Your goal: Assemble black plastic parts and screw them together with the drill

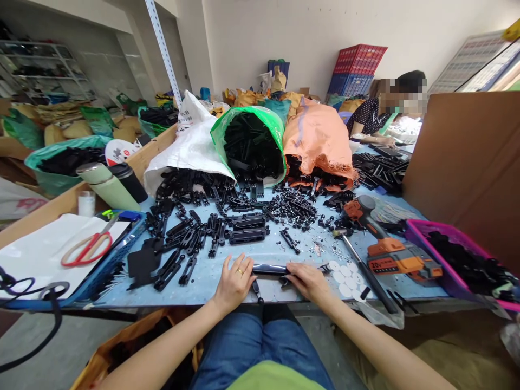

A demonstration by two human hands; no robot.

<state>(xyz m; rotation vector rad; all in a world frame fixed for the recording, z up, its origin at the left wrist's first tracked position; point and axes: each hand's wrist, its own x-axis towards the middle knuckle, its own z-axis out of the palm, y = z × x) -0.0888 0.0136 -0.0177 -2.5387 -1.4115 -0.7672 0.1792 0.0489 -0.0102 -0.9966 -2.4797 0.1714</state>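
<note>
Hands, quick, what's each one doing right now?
Left hand: closed on one end of a glossy black bar.
Right hand: closed on the bar's other end.

The left hand (235, 280) and right hand (309, 280) hold a black bar (270, 269) by its ends. Beyond lie black parts (247, 227) and a pile of screws (299, 208), spread before three open sacks (254, 143). A drill (390, 252) and hammer (368, 273) lie at right; scissors (91, 246) rest on paper (24, 260) at left.
</note>
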